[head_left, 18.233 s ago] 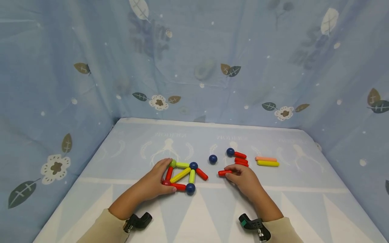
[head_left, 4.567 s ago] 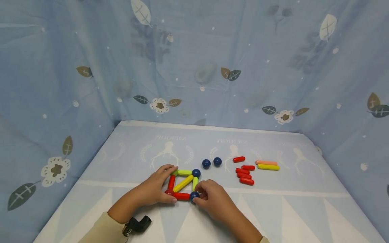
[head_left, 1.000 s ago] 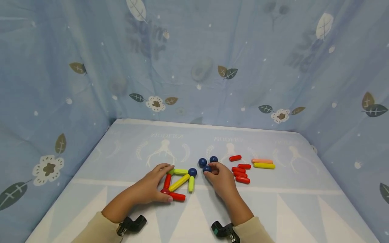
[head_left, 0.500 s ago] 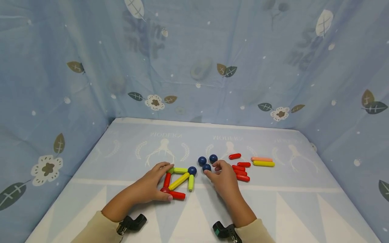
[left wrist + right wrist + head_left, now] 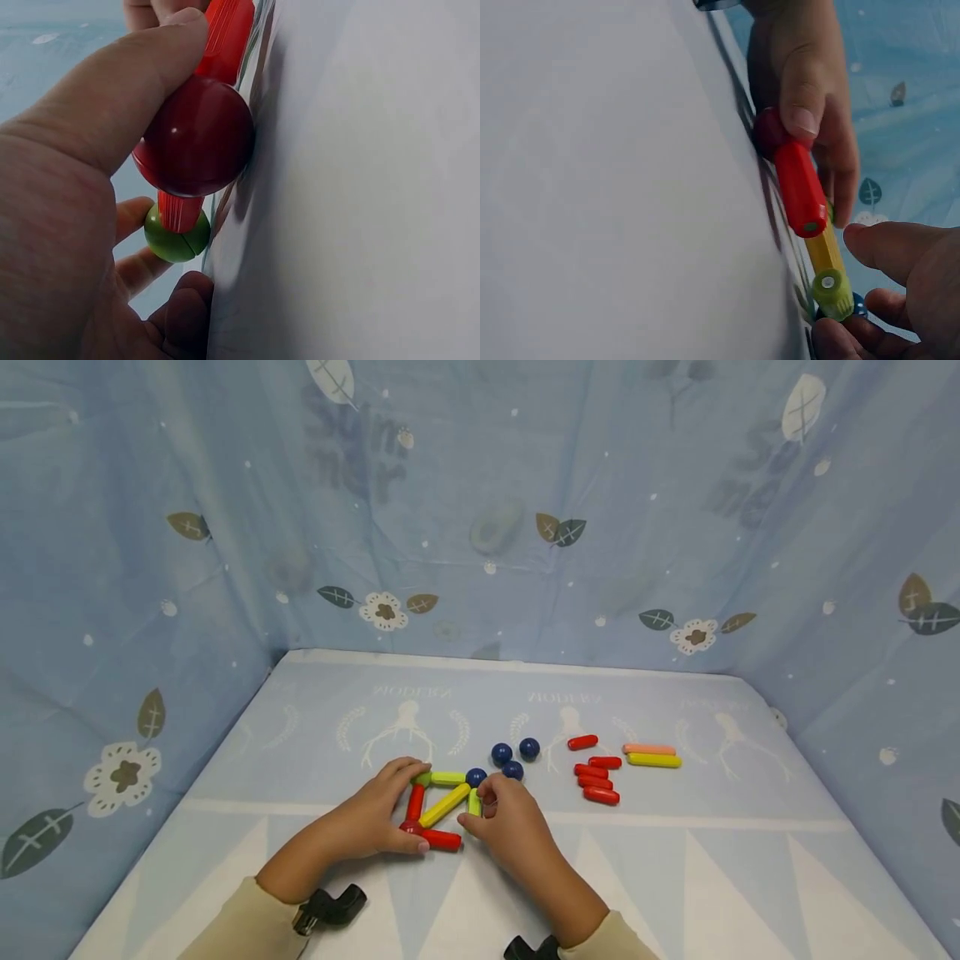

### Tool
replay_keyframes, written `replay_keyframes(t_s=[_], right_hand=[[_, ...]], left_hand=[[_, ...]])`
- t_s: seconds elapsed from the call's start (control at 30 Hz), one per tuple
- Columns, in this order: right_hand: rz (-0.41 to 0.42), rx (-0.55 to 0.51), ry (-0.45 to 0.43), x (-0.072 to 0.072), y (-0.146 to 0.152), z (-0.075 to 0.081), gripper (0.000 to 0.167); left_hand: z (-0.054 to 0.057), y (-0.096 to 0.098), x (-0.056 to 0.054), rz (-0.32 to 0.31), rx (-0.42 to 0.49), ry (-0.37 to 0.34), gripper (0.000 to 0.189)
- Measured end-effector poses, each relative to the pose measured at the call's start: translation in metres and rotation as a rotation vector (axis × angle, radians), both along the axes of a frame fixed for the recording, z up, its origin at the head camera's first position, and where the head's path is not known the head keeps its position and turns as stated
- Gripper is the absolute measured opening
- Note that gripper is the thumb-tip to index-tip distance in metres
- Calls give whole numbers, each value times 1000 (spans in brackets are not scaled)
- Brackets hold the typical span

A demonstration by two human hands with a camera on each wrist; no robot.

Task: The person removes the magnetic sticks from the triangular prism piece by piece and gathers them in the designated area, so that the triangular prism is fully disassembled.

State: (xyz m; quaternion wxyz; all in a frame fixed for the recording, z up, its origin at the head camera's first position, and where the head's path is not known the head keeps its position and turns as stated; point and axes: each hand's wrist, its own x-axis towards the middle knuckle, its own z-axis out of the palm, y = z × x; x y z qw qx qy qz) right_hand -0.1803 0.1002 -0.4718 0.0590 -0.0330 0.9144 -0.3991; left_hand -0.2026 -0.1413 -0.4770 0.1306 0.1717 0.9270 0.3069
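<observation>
A flat frame of magnetic rods and balls lies on the table. Its yellow diagonal rod [image 5: 445, 806] runs from the red ball [image 5: 199, 139] to a blue ball [image 5: 476, 777]. My left hand [image 5: 367, 817] holds the frame at its left side, thumb by the red ball and fingers by the green ball [image 5: 178, 234]. The lower red rod [image 5: 801, 187] ends free. My right hand [image 5: 517, 831] is at the lime rod [image 5: 832, 292] below the blue ball; thumb and fingers stand on either side of it, with a gap at the thumb in the right wrist view.
Three loose blue balls [image 5: 502, 754] sit just behind the right hand. Farther right lie several loose red rods [image 5: 600, 795], then an orange rod [image 5: 649, 749] against a yellow one [image 5: 654, 761]. Patterned blue curtains [image 5: 480, 510] stand around the table.
Over the last second my right hand left a blue ball beside two others and moved left to the lime rod. That ball was at the frame's lower right corner earlier. My left hand stays.
</observation>
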Motion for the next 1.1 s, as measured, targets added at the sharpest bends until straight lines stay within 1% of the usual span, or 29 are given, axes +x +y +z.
replay_keyframes(t_s=[0.17,0.3,0.57,0.7,0.83,0.9,0.97,1.1], right_hand=[[11,16,-21,-1,-4,-6,45],[2,20,-17,-1,-6,-7,47],[-55,17,-41,0,-9,-7,42],[-97,-7,-55,1,-10,-7,39],[-151,-66,-95,2,-7,-7,37],[-168,-95,-96,2,-4,-8,35],[-172,-114,-88,3,-1,-8,32],[-149,-123,-64,3,4,-8,25]], left_hand=[[-1,-1,0,-3,3,-3,114],[-1,-2,1,-1,8,-5,113],[-5,-3,-2,-10,6,4,113],[-5,-3,-1,-8,14,5,113],[-4,-3,1,-5,22,-12,114],[-4,-4,2,-6,19,-17,114],[-5,-4,1,-8,14,-15,114],[-4,-4,-1,-20,19,1,114]])
